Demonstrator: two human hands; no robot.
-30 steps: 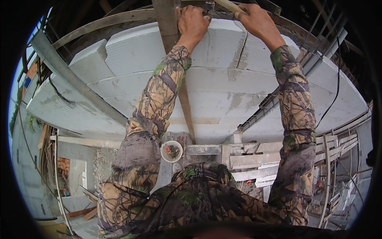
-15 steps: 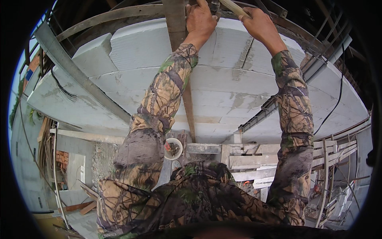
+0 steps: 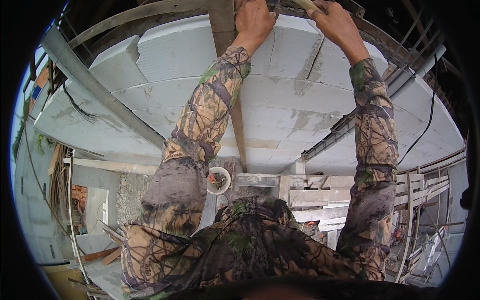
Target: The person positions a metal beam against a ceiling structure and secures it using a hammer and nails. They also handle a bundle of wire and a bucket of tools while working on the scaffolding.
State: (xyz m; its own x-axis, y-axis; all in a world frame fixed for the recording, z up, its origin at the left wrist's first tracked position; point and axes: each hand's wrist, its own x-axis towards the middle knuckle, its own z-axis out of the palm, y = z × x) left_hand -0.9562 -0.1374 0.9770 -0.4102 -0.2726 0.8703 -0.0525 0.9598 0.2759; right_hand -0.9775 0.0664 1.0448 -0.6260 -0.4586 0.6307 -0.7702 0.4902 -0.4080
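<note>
Well to the left of the left fingers, dark wires [image 3: 77, 109] hang beside a grey beam [image 3: 90, 82] that slants down across the pale blocks [image 3: 175, 52]. Nearer those fingers, still on their left, a curved board [image 3: 132, 16] runs above the blocks as far as the post [image 3: 221, 30]. Far below the same fingers stands a white bucket [image 3: 228, 180] with dark and red stuff in it. The post is just left of the left hand [image 3: 254, 22], which is raised close against it; the fingertips run to the upper edge of view, so I cannot tell whether they grip anything. Between the two hands, a pale wooden handle [image 3: 304, 5] slopes down into the right hand [image 3: 337, 24], whose thumb and fingers are clamped on its end. The handle's far end is cut off. Below the right fingers, a crack [image 3: 315, 60] splits the blocks; much farther down lie planks [image 3: 320, 196]. Well to the right of the right fingers, a black cable [image 3: 433, 97] hangs in a bend.
</note>
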